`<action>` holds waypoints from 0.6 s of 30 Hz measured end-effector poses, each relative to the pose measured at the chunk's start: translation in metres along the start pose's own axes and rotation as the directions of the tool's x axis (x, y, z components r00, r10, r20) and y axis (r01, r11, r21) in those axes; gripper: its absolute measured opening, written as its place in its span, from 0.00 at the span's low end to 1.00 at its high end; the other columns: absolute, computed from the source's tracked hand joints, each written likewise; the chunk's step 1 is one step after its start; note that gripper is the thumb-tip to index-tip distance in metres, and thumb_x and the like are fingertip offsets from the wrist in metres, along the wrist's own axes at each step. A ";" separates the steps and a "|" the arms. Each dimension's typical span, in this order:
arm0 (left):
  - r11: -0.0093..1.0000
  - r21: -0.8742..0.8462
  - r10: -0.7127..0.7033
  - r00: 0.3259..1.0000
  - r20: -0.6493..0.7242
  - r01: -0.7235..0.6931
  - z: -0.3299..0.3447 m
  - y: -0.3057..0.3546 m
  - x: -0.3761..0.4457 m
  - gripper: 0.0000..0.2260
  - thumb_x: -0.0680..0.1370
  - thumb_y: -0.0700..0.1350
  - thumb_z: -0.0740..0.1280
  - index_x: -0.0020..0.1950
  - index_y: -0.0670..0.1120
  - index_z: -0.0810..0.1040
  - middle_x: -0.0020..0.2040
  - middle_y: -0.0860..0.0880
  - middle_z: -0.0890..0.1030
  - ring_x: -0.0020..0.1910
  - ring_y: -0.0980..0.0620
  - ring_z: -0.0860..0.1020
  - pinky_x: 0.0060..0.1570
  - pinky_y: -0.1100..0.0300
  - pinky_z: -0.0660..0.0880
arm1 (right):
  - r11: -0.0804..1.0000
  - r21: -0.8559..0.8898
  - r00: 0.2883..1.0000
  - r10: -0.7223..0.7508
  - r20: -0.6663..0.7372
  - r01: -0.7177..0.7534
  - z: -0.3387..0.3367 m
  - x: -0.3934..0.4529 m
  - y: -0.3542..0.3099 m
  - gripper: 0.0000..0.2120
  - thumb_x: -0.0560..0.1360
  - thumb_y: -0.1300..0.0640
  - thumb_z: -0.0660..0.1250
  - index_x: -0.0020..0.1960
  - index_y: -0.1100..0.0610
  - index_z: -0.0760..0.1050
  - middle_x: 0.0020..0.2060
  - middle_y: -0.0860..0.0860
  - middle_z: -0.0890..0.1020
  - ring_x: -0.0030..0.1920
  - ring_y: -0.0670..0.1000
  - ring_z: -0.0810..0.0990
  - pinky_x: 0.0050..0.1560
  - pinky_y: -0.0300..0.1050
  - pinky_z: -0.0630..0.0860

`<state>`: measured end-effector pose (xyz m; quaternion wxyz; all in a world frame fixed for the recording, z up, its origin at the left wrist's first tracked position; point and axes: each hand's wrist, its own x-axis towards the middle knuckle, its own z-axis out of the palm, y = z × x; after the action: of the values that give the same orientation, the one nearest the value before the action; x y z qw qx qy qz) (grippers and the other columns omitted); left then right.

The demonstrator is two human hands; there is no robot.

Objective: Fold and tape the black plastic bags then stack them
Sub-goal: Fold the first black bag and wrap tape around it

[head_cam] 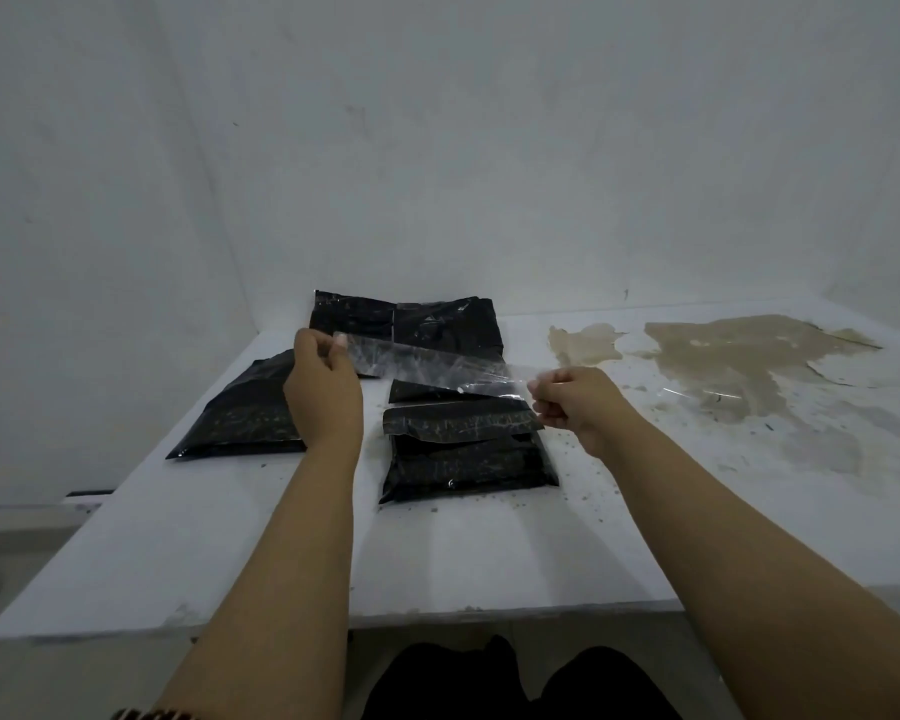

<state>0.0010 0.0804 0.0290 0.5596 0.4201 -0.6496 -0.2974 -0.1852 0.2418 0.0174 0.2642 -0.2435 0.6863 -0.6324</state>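
Observation:
A strip of clear tape stretches in the air between my two hands. My left hand pinches its left end and my right hand pinches its right end. Below the tape lies a black plastic bag with its top flap folded over. Another black bag lies to the left, partly behind my left hand. More black bags lie at the back by the wall, and a further black edge shows under the tape.
The white table has a worn brown patch at the right, with a scrap of clear film on it and dark crumbs nearby. A white wall stands close behind. The table's left edge runs diagonally.

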 end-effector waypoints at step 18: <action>0.954 -0.203 -0.217 0.976 0.035 0.220 0.013 -0.034 -0.039 0.07 0.82 0.43 0.63 0.50 0.40 0.72 0.38 0.49 0.76 0.31 0.55 0.83 0.39 0.54 0.82 | 0.998 -0.059 0.966 -0.029 -0.258 0.014 0.002 0.018 0.032 0.10 0.76 0.57 0.68 0.37 0.59 0.76 0.33 0.54 0.78 0.33 0.50 0.75 0.44 0.46 0.77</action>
<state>-0.0037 0.0978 -0.0213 0.5595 0.4274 -0.5686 -0.4255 -0.1975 0.2308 -0.0159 0.1586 -0.1736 0.7299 -0.6419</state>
